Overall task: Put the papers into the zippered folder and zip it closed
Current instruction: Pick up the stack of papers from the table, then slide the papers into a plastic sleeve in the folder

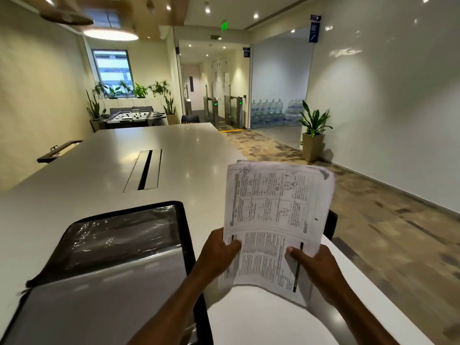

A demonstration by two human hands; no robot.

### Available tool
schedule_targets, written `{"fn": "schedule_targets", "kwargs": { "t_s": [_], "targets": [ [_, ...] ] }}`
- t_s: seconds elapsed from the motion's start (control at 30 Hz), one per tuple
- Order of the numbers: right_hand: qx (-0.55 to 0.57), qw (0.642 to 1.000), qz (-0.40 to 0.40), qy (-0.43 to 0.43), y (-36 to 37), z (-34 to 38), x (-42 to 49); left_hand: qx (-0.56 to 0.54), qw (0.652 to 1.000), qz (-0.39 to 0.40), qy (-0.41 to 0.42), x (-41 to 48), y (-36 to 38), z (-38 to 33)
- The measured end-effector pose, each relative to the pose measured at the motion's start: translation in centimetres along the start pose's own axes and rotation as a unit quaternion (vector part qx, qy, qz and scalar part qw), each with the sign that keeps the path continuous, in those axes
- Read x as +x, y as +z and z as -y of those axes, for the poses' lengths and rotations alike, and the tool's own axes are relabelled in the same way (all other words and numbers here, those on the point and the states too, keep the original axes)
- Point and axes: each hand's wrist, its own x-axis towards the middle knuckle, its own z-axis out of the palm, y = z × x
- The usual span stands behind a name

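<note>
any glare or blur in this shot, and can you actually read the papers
Head view: ceiling lights glare off the glossy table and the open folder plastic sleeve; wide-angle lens bows the edges; near corner of the folder is smeared; print on the papers, held by left hand and right hand, is too soft to read.

White table [174, 155], pale walls [388, 100], potted plant [314, 125]

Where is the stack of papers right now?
In the head view, right of centre, the papers are held up above the table between the left hand and right hand, just right of the open zippered folder.
</note>
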Motion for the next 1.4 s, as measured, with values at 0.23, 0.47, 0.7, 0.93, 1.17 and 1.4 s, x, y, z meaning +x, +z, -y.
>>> {"fn": "schedule_targets", "kwargs": {
  "t_s": [0.23,0.47,0.7,0.93,1.17,1.4],
  "targets": [
    [-0.006,1.000,0.006,0.010,0.3,-1.1,-0.6,-0.014,1.000,-0.018,0.000,-1.0,-0.2,-0.4],
    [-0.018,0.999,0.040,-0.024,0.3,-1.2,-1.5,-0.068,0.995,-0.079,-0.005,-2.4,0.5,0.1],
    [-0.048,0.994,0.060,-0.075,0.4,-0.3,-1.2,-0.125,0.984,-0.126,-0.013,-2.6,0.1,-0.2],
    [-0.086,0.992,0.076,-0.051,0.7,-1.1,-1.5,-0.116,0.985,-0.129,-0.021,-3.5,0.2,0.5],
    [-0.099,0.994,0.038,-0.008,0.7,-0.1,-1.4,-0.023,0.991,-0.109,-0.070,-3.7,-0.3,-0.4],
    [0.056,0.987,-0.030,0.150,1.1,-0.7,-4.3,0.414,0.864,-0.235,-0.165,-9.6,-3.4,1.1]
  ]
}}
